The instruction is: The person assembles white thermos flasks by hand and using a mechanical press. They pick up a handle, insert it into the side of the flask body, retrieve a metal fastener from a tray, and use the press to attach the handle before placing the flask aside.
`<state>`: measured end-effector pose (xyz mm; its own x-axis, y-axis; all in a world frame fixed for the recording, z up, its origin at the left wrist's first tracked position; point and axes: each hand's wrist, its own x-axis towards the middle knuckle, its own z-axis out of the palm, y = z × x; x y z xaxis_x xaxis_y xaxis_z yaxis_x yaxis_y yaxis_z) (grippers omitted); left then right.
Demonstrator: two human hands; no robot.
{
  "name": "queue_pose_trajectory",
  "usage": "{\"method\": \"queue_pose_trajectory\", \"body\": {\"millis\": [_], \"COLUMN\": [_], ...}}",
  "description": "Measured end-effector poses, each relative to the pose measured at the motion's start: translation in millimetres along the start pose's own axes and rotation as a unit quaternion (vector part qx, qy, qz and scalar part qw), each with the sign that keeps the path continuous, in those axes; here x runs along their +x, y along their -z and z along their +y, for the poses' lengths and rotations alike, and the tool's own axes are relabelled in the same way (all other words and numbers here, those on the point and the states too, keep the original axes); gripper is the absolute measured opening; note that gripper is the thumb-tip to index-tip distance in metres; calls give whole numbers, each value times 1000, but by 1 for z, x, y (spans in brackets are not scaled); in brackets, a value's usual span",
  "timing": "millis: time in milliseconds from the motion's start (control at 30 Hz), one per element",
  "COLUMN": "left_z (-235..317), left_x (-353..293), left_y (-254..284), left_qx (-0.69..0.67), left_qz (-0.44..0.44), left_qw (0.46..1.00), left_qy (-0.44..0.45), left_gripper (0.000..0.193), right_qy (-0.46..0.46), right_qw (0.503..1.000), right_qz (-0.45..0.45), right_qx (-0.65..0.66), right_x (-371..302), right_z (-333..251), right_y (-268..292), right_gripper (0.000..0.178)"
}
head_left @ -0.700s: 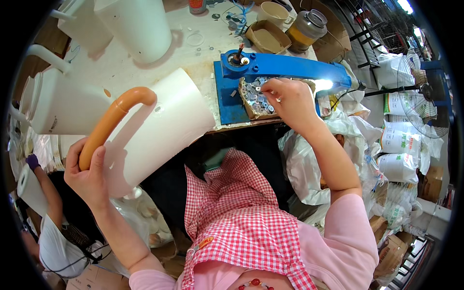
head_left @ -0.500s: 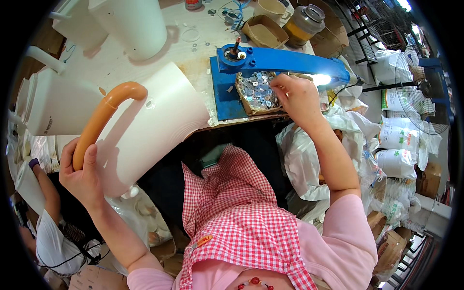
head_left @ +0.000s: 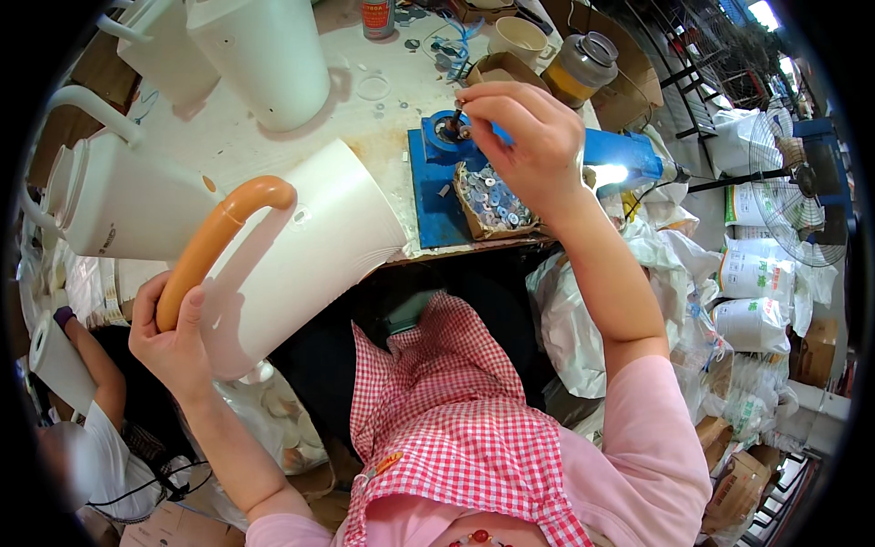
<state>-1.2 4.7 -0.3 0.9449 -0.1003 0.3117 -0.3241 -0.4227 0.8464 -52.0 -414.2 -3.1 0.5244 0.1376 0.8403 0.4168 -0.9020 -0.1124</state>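
Note:
My left hand (head_left: pixel 173 337) is closed around the lower end of a curved orange handle (head_left: pixel 211 239). The handle lies against a large white plastic vessel (head_left: pixel 319 246), which is tilted at the table edge. Its upper end meets the vessel's wall near a small hole. Over a blue metal bench fixture (head_left: pixel 620 153), my right hand (head_left: pixel 533 137) pinches thumb and fingers together at the tip of an upright dark post (head_left: pixel 453 124). Whatever small piece they hold is too small to name. Just below that hand, a cut-down carton (head_left: pixel 492 202) holds many small metal washers.
White watering cans (head_left: pixel 150 191) and another white vessel (head_left: pixel 264 64) stand at the left of the table. Farther back are a spray can (head_left: pixel 377 18), a cup (head_left: pixel 518 38) and a jar (head_left: pixel 580 68). White bags and a fan (head_left: pixel 793 187) are at right. Another person's arm (head_left: pixel 96 365) shows far left.
My right hand has moved up and left, from the washers in the carton to the top of the post. My left hand keeps its hold on the handle. The whole view has shifted slightly.

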Motion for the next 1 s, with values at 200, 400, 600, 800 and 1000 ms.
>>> {"method": "queue_pose_trajectory", "body": {"millis": [200,400,600,800,1000], "left_z": [-1,22,78,105,102], "left_x": [5,14,40,59,63], "left_y": [-4,-21,-75,-120,-136], "left_qx": [6,21,-22,-56,-46], "left_qz": [25,48,52,14,-8], "left_qw": [1000,996,988,974,980], "left_qy": [-8,-77,-146,-221,-194], "left_gripper": [30,28,28,30,32], "right_qy": [34,-351,-466,-462,-466], "right_qw": [998,905,724,702,708], "right_qz": [-41,-63,-61,48,65], "right_qx": [-45,231,505,540,527], "right_x": [3,-20,-22,-39,-48], "right_z": [-5,-55,-59,-38,-27], "right_y": [5,23,1,13,11], "right_gripper": [14,17,44,47,46]}}
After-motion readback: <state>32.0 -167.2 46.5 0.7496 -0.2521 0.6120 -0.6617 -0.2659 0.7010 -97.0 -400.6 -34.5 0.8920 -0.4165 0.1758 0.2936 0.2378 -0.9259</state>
